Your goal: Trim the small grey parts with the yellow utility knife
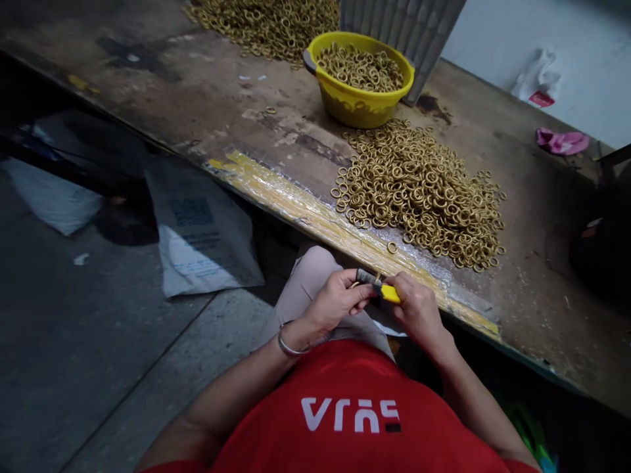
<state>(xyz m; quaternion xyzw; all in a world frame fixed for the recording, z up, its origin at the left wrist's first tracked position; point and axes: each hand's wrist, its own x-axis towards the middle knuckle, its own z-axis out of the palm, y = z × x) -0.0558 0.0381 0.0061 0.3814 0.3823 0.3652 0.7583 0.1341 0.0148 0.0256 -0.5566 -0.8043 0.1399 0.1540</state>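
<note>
Over my lap, just off the table's front edge, both hands meet. My left hand is closed round a brass ring, and its index finger has a dark wrap. My right hand grips a yellow-handled tool, whose dark tip touches the left fingertips. A second small brass piece shows between the hands. Beyond them, a loose pile of brass rings lies on the table, with one single ring nearer the edge.
A yellow basin full of rings stands behind the pile, against a grey ribbed panel. Another ring heap lies at the back. Clear tape covers the table edge. White sacks rest below left. A pink cloth lies far right.
</note>
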